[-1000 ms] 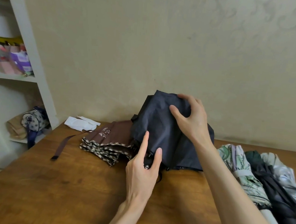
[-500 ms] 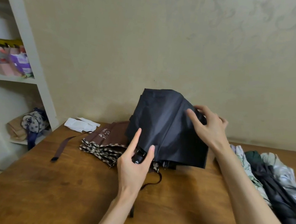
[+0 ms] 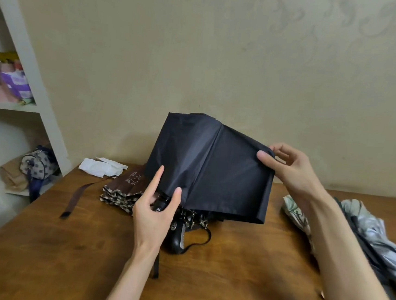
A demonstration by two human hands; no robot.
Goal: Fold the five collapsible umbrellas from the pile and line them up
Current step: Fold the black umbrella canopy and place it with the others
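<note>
We see a dark umbrella standing up off the wooden counter, near the middle. Its cloth is puffed out like a little tent and its black handle points toward us. The left hand has its grip closed around the stem just above the handle, with the thumb and first finger sticking up against the edge of the cloth. The right hand has its grip pinched on the far right corner of the cloth, thumb in front and fingers behind, holding that flap out flat. Behind it on the left, a brown umbrella lies flat on the counter with its pleats stacked and its strap lying loose. On the right lie a leaf-print umbrella and a silver umbrella, with something dark between them that the right arm mostly hides. We think the step now is tidying the flaps of the dark umbrella, one at a time. Next, we think each flap must be pulled straight and laid the same way around the stem, then the cloth rolled tight and fastened. The cloth looks thin and slippery, so the left grip needs to hold firm or the flaps may pop loose.
</note>
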